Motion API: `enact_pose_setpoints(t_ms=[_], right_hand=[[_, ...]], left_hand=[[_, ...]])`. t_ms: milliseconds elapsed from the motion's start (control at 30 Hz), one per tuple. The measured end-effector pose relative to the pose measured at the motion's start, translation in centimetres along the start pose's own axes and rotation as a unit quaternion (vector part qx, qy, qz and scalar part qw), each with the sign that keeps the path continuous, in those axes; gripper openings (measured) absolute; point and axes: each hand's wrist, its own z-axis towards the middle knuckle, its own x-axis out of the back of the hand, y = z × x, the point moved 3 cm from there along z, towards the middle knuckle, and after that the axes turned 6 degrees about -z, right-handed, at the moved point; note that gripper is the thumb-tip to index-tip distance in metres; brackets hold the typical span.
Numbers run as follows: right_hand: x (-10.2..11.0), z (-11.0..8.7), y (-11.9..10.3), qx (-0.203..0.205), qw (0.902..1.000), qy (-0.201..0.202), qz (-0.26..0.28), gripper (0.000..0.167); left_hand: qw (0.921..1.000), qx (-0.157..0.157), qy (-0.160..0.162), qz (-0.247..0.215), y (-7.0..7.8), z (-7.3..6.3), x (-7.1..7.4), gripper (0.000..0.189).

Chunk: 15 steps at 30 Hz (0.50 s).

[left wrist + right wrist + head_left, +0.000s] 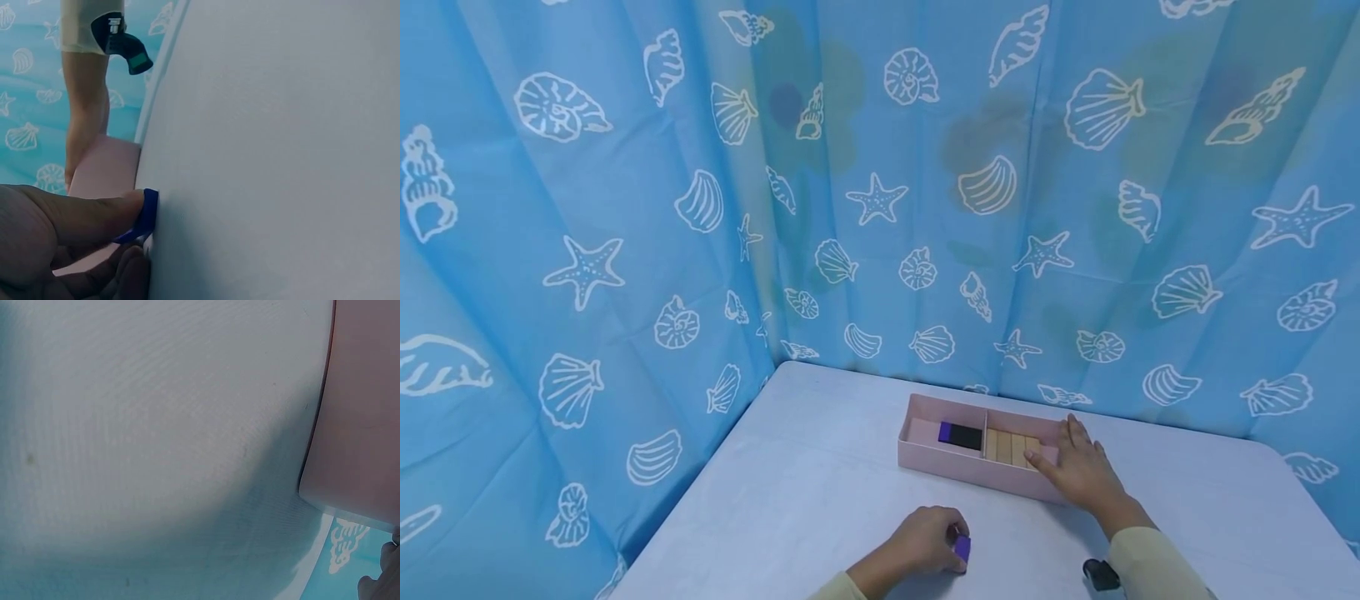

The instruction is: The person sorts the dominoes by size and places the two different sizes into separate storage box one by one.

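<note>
In the head view, my left hand (928, 540) pinches a small purple block (962, 550) between thumb and fingers, low over the white table. The left wrist view shows the thumb against this block (149, 211), whose far side the fingers hide. My right hand (1084, 472) rests across the right end of a pink box (973, 471), thumb and fingers spread. Inside the box's left compartment lie a black block (966, 437) and a purple piece (944, 432) beside it. Several pale wooden blocks (1004, 447) sit side by side in the right compartment, partly behind the thumb.
A divider (985, 429) splits the box. White cloth covers the table (820, 467). Blue curtains (880, 275) with white shell and starfish prints stand behind it and to the left. A black device (1101, 575) is at my right sleeve.
</note>
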Motion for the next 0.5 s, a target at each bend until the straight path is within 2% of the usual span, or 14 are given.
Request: enact_pose_setpoints(t_ms=[167, 267, 400, 500], right_hand=[[0.1, -0.1, 0.3, 0.0, 1.0, 0.006, 0.001, 0.109], [0.1, 0.1, 0.4, -0.002, 0.9999, 0.013, -0.003, 0.109], [-0.2, 0.3, 0.5, -0.005, 0.9999, 0.014, -0.001, 0.109], [-0.3, 0.3, 0.4, -0.005, 0.9999, 0.014, 0.006, 0.11]], left_hand=[[0.999, -0.008, -0.002, -0.044, 0.2, 0.0, -0.2, 0.031], [0.996, -0.019, -0.002, -0.087, -0.2, 0.0, -0.4, 0.029], [0.9877, -0.016, -0.011, -0.155, -1.1, 0.0, -0.4, 0.031], [0.9798, -0.005, -0.011, -0.2, -1.5, 0.0, 0.4, 0.033]])
